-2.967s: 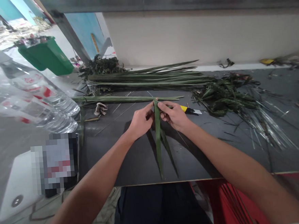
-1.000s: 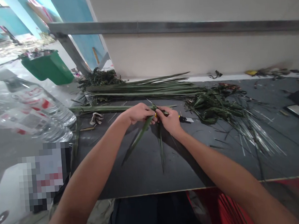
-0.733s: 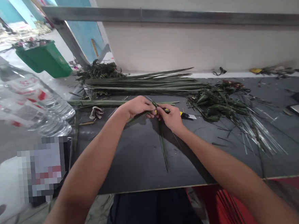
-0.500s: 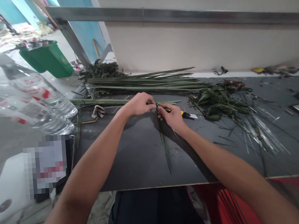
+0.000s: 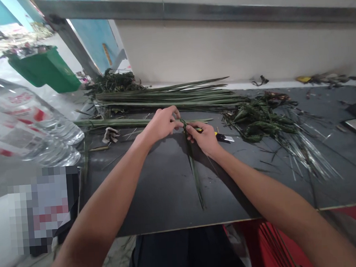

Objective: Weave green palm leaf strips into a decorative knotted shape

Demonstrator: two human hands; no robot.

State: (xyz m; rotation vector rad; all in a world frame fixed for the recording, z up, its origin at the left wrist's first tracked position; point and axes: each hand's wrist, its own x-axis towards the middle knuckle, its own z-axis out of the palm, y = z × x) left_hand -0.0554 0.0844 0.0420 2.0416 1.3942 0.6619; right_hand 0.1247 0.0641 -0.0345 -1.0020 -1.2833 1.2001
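Note:
A long green leaf strip (image 5: 194,175) hangs from my fingers over the dark table, its pointed tail reaching toward the front edge. My right hand (image 5: 203,136) pinches its upper end, which looks folded or knotted. Just left of that end, my left hand (image 5: 163,124) has thumb and forefinger apart, their tips close to the leaf. Whether they touch it I cannot tell. A yellow and black utility knife (image 5: 224,138) lies on the table behind my right hand, its blade pointing right and its handle partly covered.
Long leaves (image 5: 163,96) lie along the back of the table (image 5: 151,192). Woven green leaf pieces (image 5: 265,117) are heaped at right. Clear plastic bottles (image 5: 32,107) stand at left, before a green bin (image 5: 44,69). A metal rail (image 5: 187,11) crosses behind.
The thumb and forefinger of my left hand have moved apart from their pinch at the leaf's upper end. My right hand keeps its hold. The view has shifted slightly to the right.

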